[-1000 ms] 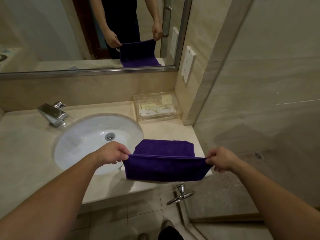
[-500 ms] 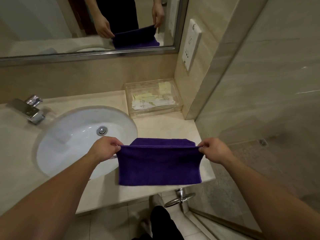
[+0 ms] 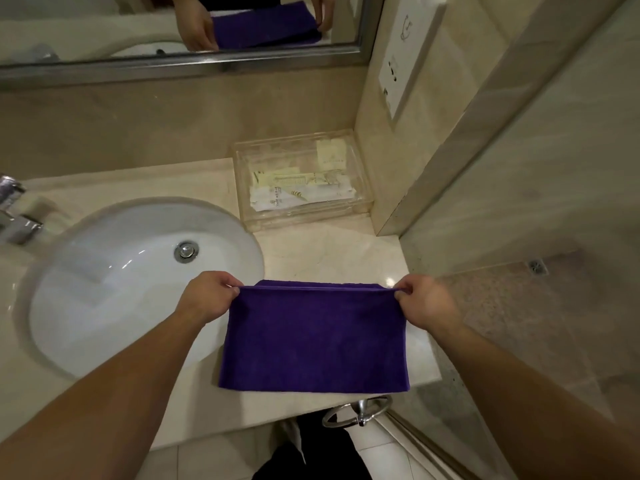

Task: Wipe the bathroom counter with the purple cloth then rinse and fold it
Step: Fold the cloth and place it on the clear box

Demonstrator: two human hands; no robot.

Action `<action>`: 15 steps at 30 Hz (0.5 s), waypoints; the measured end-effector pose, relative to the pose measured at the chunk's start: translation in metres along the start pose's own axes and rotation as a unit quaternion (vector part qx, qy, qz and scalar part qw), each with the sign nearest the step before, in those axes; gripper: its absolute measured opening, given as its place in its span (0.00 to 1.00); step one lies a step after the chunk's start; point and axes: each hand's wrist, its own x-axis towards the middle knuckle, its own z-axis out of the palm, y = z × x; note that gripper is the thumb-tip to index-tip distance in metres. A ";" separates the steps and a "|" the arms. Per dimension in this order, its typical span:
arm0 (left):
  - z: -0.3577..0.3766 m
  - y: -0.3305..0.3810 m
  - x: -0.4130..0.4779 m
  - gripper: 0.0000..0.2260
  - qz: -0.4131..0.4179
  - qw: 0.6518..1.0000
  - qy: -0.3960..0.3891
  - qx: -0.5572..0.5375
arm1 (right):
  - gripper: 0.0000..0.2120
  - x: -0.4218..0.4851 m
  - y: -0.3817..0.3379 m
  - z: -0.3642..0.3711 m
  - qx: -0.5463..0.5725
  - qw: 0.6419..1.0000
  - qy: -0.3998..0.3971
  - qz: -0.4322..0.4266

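Your left hand (image 3: 207, 295) and right hand (image 3: 424, 299) pinch the top corners of the purple cloth (image 3: 315, 337) with curled fingers, low in the frame over the desk (image 3: 329, 251).

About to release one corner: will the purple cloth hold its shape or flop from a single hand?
Probably flops: the purple cloth drapes limp between the left hand and right hand, each pinching a top corner. Likely light, as fingertip pinches alone carry it. Its fuzzy nap should resist sliding on the counter.
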 end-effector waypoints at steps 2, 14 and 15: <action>0.002 -0.001 0.005 0.08 -0.004 1.000 -0.004 0.004 | 0.08 0.004 0.000 0.004 0.003 1.000 0.001 0.001; 0.025 -0.002 0.022 0.06 -0.077 0.984 -0.049 -0.155 | 0.07 0.017 -0.009 0.013 0.123 0.989 -0.027 0.071; 0.025 -0.003 0.023 0.06 -0.081 0.981 -0.057 -0.168 | 0.07 0.017 -0.009 0.013 0.159 0.984 -0.025 0.082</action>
